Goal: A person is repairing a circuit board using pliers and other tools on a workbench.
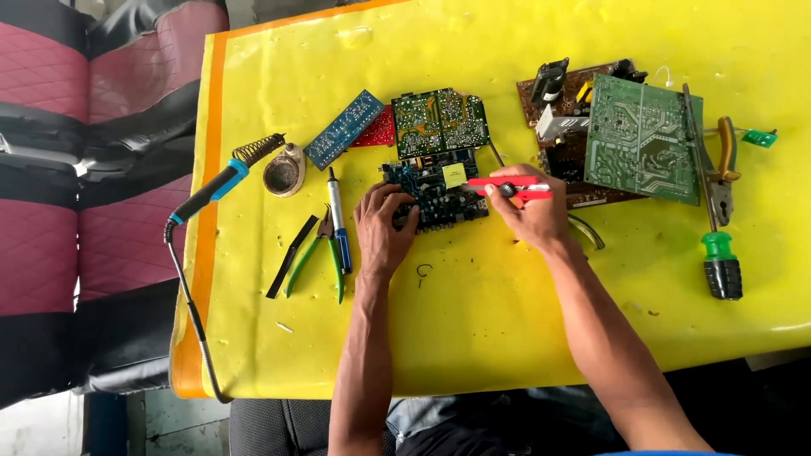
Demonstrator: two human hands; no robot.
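Here we see the left hand (382, 226) pressing spread fingers on a dark circuit board (435, 192) at mid tabletop (473, 321), while the right hand (530, 207) grips red cutters (507, 187) over its edge.

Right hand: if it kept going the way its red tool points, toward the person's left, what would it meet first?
Likely the yellow part on the dark blue board: the red tool in the right hand points at it. Height above the board is unclear.

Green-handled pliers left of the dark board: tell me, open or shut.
Open. The green-handled pliers lie flat on the yellow table, their two handles spread apart in a V.
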